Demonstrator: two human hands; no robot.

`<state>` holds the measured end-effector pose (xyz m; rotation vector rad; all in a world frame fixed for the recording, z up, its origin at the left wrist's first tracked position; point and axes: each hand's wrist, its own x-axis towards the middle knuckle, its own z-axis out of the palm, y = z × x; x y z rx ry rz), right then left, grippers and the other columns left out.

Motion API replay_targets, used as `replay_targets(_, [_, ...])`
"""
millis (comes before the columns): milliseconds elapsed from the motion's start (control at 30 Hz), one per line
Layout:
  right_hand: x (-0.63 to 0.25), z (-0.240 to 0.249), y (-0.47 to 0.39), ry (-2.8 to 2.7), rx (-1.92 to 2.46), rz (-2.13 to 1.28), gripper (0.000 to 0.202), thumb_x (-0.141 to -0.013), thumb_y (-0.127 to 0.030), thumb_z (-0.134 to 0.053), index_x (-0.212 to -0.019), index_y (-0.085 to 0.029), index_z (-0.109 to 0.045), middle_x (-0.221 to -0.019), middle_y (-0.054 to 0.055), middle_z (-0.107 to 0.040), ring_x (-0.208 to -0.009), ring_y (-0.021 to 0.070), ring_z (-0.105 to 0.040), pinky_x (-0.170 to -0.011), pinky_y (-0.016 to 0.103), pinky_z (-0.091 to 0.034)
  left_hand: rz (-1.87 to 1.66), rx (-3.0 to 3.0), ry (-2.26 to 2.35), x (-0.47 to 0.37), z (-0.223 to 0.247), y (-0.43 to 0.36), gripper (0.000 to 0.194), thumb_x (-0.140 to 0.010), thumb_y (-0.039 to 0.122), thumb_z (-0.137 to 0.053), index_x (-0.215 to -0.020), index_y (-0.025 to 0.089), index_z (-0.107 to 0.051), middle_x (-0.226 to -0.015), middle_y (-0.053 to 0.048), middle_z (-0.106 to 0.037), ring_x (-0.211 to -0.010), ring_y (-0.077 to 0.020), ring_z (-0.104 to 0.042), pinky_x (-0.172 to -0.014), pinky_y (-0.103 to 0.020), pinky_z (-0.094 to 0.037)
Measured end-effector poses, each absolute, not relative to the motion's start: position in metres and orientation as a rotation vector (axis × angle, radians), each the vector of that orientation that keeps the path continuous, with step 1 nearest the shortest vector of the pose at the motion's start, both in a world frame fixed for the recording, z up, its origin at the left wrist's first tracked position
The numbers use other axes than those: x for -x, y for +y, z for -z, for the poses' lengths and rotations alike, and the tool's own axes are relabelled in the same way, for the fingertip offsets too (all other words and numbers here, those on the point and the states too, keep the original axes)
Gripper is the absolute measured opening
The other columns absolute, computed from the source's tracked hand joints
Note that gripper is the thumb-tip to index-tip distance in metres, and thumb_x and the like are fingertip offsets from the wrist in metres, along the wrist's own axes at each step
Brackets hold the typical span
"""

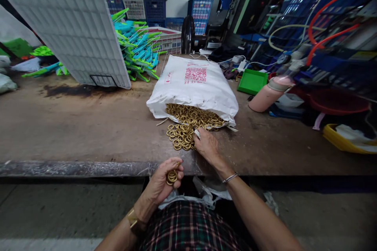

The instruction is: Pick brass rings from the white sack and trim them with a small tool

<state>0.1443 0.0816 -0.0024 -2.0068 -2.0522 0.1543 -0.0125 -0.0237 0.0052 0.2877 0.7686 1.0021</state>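
Several brass-coloured metal rings [172,177] lie in my left hand [163,179], which is curled around them just in front of the table edge. My right hand [207,146] reaches to the right side of a loose pile of the same rings [180,135] on the table. Its fingers are bent down against the pile, with something white at a fingertip; what they pinch is hidden. Behind the pile lies a white woven sack [173,82] with red print. Its mouth faces me, and many more rings [191,114] spill from it.
A tall white ribbed panel [73,27] stands on the left, beside a heap of green and blue plastic parts [138,47]. To the right are a green tray [252,81], a pink bottle [267,96] and a yellow basin [344,143]. A black fan [187,34] stands behind the sack.
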Motion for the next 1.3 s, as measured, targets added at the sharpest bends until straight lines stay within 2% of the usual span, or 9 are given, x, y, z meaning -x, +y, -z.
replay_targets(200, [-0.147, 0.003, 0.083, -2.072, 1.956, -0.171, 0.014, -0.082, -0.021, -0.042, -0.084, -0.018, -0.056, -0.080, 0.005, -0.061, -0.069, 0.0149, -0.052, -0.056, 0.027, -0.021, -1.009, -0.209, 0.728, 0.014, -0.002, -0.021, 0.026, -0.063, 0.027, -0.072, -0.078, 0.013, -0.056, -0.075, -0.003, -0.056, -0.058, -0.0086, -0.052, -0.039, -0.014, -0.030])
replay_targets(433, [-0.149, 0.002, 0.079, -2.051, 1.951, -0.205, 0.016, -0.082, -0.019, -0.040, -0.086, -0.017, -0.055, -0.081, 0.006, -0.060, -0.068, 0.0148, -0.051, -0.056, 0.027, -0.022, -0.978, -0.187, 0.698, 0.016, 0.000, -0.019, 0.027, -0.064, 0.029, -0.071, -0.080, 0.014, -0.054, -0.076, -0.004, -0.056, -0.060, -0.0095, -0.053, -0.040, -0.013, -0.028])
replay_targets(633, [-0.150, 0.000, 0.070, -1.921, 1.879, -0.327, 0.015, -0.080, -0.023, -0.042, -0.087, -0.018, -0.055, -0.068, 0.003, -0.057, -0.060, 0.0142, -0.047, -0.055, 0.025, -0.023, -0.993, -0.291, 0.813, 0.009, -0.003, -0.017, 0.033, -0.061, 0.030, -0.073, -0.068, 0.016, -0.044, -0.065, 0.002, -0.050, -0.050, -0.0052, -0.045, -0.038, -0.012, -0.023])
replay_targets(733, [-0.147, -0.002, 0.061, -1.852, 1.755, -0.489, 0.015, -0.078, -0.023, -0.041, -0.081, -0.019, -0.054, -0.064, 0.000, -0.054, -0.058, 0.0129, -0.045, -0.054, 0.023, -0.026, -1.026, -0.576, 1.016, 0.004, -0.002, -0.016, 0.030, -0.068, 0.038, -0.065, -0.067, 0.017, -0.044, -0.059, 0.004, -0.049, -0.045, -0.0055, -0.041, -0.037, -0.015, -0.025])
replay_targets(867, [-0.138, -0.001, 0.049, -1.749, 1.592, -0.793, 0.016, -0.076, -0.025, -0.039, -0.076, -0.019, -0.054, -0.065, -0.001, -0.053, -0.059, 0.0122, -0.045, -0.056, 0.022, -0.032, -1.116, -1.043, 1.267, 0.000, 0.004, -0.015, 0.019, -0.078, 0.035, -0.054, -0.084, 0.017, -0.057, -0.059, 0.003, -0.051, -0.047, -0.0076, -0.043, -0.045, -0.019, -0.034])
replay_targets(967, [-0.132, 0.000, 0.041, -1.646, 1.519, -0.990, 0.017, -0.072, -0.026, -0.041, -0.076, -0.018, -0.056, -0.069, 0.000, -0.056, -0.063, 0.0128, -0.048, -0.060, 0.023, -0.036, -1.171, -1.262, 1.301, 0.002, 0.007, -0.014, 0.024, -0.078, 0.027, -0.054, -0.099, 0.018, -0.061, -0.063, 0.001, -0.055, -0.053, -0.0101, -0.046, -0.055, -0.021, -0.037])
replay_targets(1133, [-0.127, -0.001, 0.033, -1.479, 1.440, -1.239, 0.017, -0.067, -0.026, -0.045, -0.072, -0.017, -0.059, -0.067, -0.001, -0.057, -0.064, 0.0122, -0.050, -0.062, 0.023, -0.038, -1.134, -1.390, 1.240, 0.004, 0.008, -0.012, 0.021, -0.079, 0.025, -0.051, -0.095, 0.019, -0.064, -0.081, -0.004, -0.063, -0.075, -0.0165, -0.055, -0.070, -0.025, -0.041])
replay_targets(1300, [-0.124, 0.000, 0.027, -1.344, 1.416, -1.381, 0.017, -0.069, -0.032, -0.049, -0.064, -0.017, -0.056, -0.053, -0.005, -0.047, -0.050, 0.0085, -0.039, -0.051, 0.021, -0.033, -1.075, -1.216, 1.258, 0.003, 0.004, -0.012, 0.020, -0.079, 0.034, -0.050, -0.084, 0.016, -0.058, -0.061, 0.001, -0.053, -0.052, -0.0096, -0.045, -0.052, -0.020, -0.037])
